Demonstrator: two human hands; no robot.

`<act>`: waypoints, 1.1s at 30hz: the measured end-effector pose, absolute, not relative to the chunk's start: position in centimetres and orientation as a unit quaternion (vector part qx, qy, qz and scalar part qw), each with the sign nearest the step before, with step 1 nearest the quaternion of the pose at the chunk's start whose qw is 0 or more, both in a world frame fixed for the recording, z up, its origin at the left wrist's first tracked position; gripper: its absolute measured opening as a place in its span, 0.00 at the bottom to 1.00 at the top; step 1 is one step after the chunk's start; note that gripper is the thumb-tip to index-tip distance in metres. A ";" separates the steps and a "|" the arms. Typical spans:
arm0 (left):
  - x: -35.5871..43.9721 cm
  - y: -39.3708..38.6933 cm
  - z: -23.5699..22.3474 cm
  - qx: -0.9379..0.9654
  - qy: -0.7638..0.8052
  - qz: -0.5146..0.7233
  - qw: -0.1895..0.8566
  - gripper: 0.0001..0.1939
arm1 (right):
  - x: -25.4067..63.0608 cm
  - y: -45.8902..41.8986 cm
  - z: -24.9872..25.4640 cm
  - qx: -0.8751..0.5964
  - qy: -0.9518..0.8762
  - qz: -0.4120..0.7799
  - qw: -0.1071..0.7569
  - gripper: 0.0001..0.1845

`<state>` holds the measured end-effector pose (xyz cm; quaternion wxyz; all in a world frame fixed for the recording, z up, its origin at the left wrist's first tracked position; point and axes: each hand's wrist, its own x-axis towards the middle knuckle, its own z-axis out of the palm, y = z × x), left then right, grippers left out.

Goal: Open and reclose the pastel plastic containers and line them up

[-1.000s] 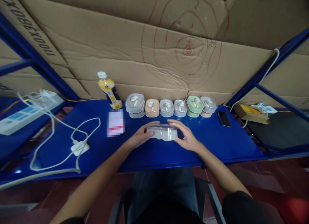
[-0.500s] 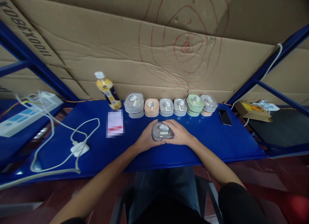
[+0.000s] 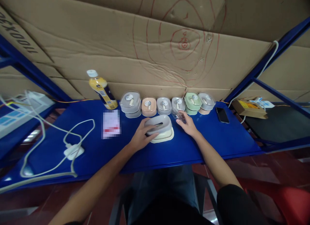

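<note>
Soap dish now opened: left hand [image 3: 140,136] tilts a grey lid [image 3: 158,124] on a cream base [image 3: 167,136], fingers wrapped around the lid's edge. Right hand [image 3: 187,125] pinches a clear plastic piece [image 3: 178,115] in narrow fingertips [image 3: 181,121]. Both sit on a blue shelf [image 3: 218,137]. Behind: six soap dish stacks [image 3: 164,106] in a row, one bottle [image 3: 100,89], one phone [image 3: 222,115]. Left side: one blurred card [image 3: 111,124], one white plug [image 3: 74,151].
</note>
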<state>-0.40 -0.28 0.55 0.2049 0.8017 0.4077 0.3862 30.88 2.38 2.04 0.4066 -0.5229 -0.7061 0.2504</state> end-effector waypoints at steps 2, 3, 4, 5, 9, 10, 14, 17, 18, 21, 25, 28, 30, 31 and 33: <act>-1.1 0.3 0.5 0.777 0.450 0.399 0.189 0.19 | 30.8 2.3 2.2 -0.529 -0.711 0.237 0.399 0.33; -1.5 0.6 0.5 0.765 0.469 0.402 0.183 0.20 | 30.8 2.3 2.2 -0.534 -0.711 0.230 0.396 0.34; -1.8 0.8 0.4 0.756 0.483 0.403 0.179 0.20 | 30.8 2.3 2.2 -0.541 -0.709 0.223 0.394 0.34; -2.0 1.0 0.4 0.752 0.491 0.403 0.178 0.21 | 30.9 2.4 2.3 -0.548 -0.705 0.218 0.394 0.35; -1.7 0.6 0.6 0.776 0.446 0.399 0.200 0.26 | 30.8 2.3 2.6 -0.554 -0.685 0.235 0.409 0.36; -1.4 0.4 0.7 0.786 0.428 0.395 0.210 0.30 | 30.6 2.1 2.7 -0.541 -0.689 0.246 0.414 0.36; 0.1 -0.5 0.7 0.804 0.395 0.368 0.248 0.45 | 29.2 0.9 4.0 -0.422 -0.773 0.241 0.407 0.40; 0.7 -0.7 0.3 0.803 0.399 0.349 0.272 0.55 | 27.6 0.0 4.8 -0.352 -0.842 0.195 0.359 0.45; 0.8 -0.7 0.1 0.801 0.403 0.345 0.278 0.57 | 27.0 -0.1 4.9 -0.342 -0.857 0.180 0.339 0.46; 0.9 -0.5 -0.4 0.795 0.415 0.332 0.292 0.64 | 25.7 -0.3 4.7 -0.338 -0.884 0.149 0.287 0.50; 0.8 -0.4 -1.0 0.794 0.417 0.320 0.307 0.65 | 25.0 -0.4 4.0 -0.354 -0.888 0.136 0.261 0.50; 0.6 -0.2 -1.2 0.797 0.408 0.322 0.309 0.64 | 25.0 -0.6 3.6 -0.356 -0.890 0.114 0.262 0.49; 0.5 -0.1 -1.3 0.798 0.401 0.327 0.309 0.64 | 25.0 -0.8 3.5 -0.358 -0.891 0.100 0.261 0.48; 0.5 0.0 -1.4 0.798 0.399 0.331 0.308 0.64 | 24.9 -0.9 3.4 -0.361 -0.890 0.095 0.260 0.48; 0.4 0.1 -1.5 0.795 0.397 0.339 0.309 0.65 | 24.8 -0.9 3.3 -0.367 -0.890 0.088 0.258 0.48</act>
